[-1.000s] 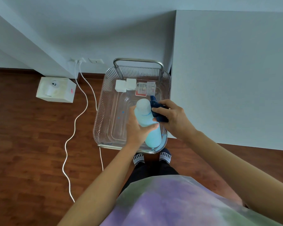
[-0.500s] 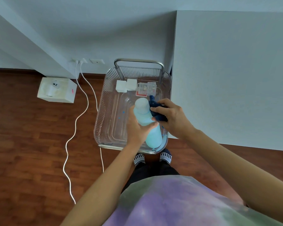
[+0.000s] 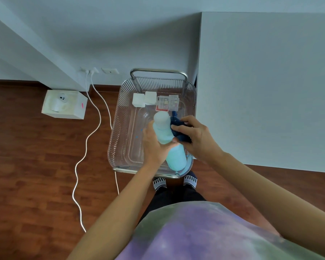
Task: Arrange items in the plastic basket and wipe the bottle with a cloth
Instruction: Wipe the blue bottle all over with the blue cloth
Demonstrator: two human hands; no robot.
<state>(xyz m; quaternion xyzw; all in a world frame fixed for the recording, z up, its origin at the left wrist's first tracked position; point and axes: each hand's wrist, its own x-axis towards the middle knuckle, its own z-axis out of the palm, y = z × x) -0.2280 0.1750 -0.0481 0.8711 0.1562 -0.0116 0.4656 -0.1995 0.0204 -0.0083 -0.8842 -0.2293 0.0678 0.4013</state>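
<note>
- Bottle point(image 3: 164, 132), pale blue with a whitish cap, is held tilted above the near right part of the clear plastic basket point(image 3: 116, 132), cap pointing to the far side.
- Left hand point(image 3: 154, 145) grips the bottle round its middle; the fingers are curled about the body, with the thumb across its near side.
- Right hand point(image 3: 197, 137) holds a dark blue cloth point(image 3: 178, 128) against the right side of the bottle, near the cap; its fingers point(image 3: 184, 122) are bent and clamped over the bunched cloth.
- Two white blocks point(image 3: 144, 99) and some small clear packets point(image 3: 167, 103) lie in a row along the far end of the basket.
- Left of the basket, a white cable point(image 3: 86, 145) runs over the wooden floor point(image 3: 26, 166), and a white box point(image 3: 64, 105) stands near the wall.
</note>
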